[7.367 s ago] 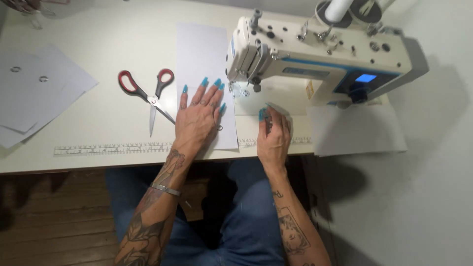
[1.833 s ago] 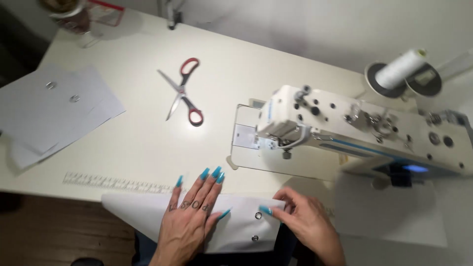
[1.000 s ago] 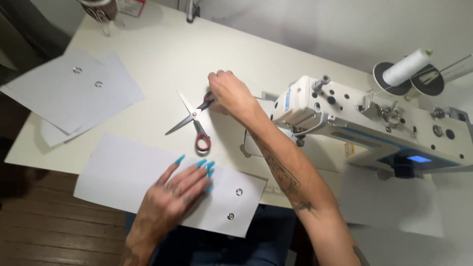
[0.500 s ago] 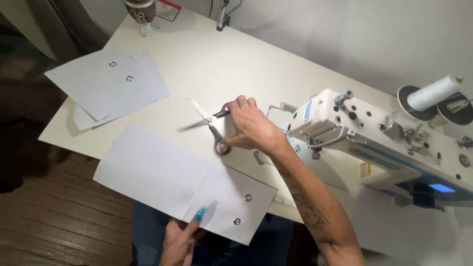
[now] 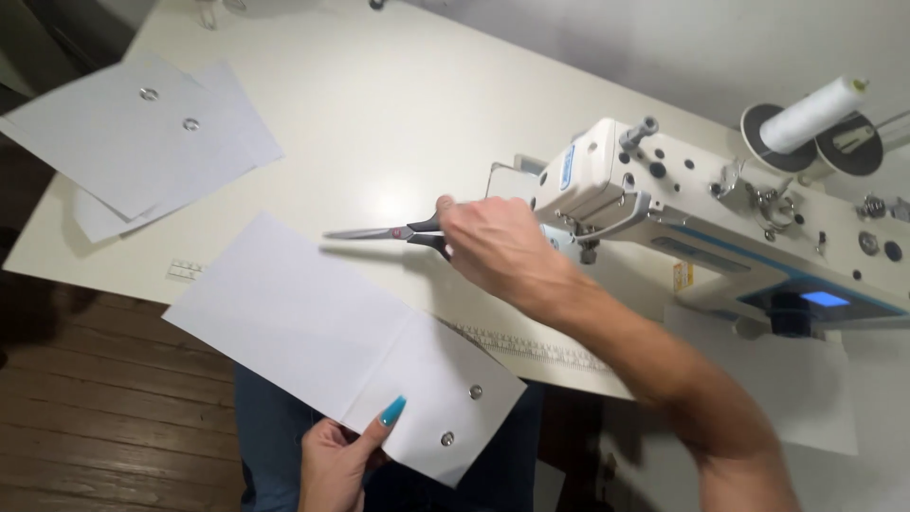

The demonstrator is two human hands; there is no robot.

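At the bottom of the frame, the left hand pinches the near edge of a white sheet, its thumb with a teal nail lying on top of the paper and the other fingers hidden beneath. The sheet is held up off the table, slanting from the middle left down to the lower centre, and shows a fold line across it and two small metal snaps near its lower right corner. Under it, dark trousers and a wooden floor show in the lower left.

Just beyond, a ruler strip lies along the near edge of the white table, partly covered by the sheet and the forearm.

In the centre, the right hand is closed around the dark handles of a pair of scissors, fingers curled through them; the blades point left and look nearly together, just above the sheet's far edge. Whether they touch the table cannot be told.

Right behind the hand stands a white sewing machine, with a lit blue screen at the right. At the upper right a spool of white thread sits tilted on its stand.

At the upper left lies a stack of white sheets, the top one bearing two metal snaps.
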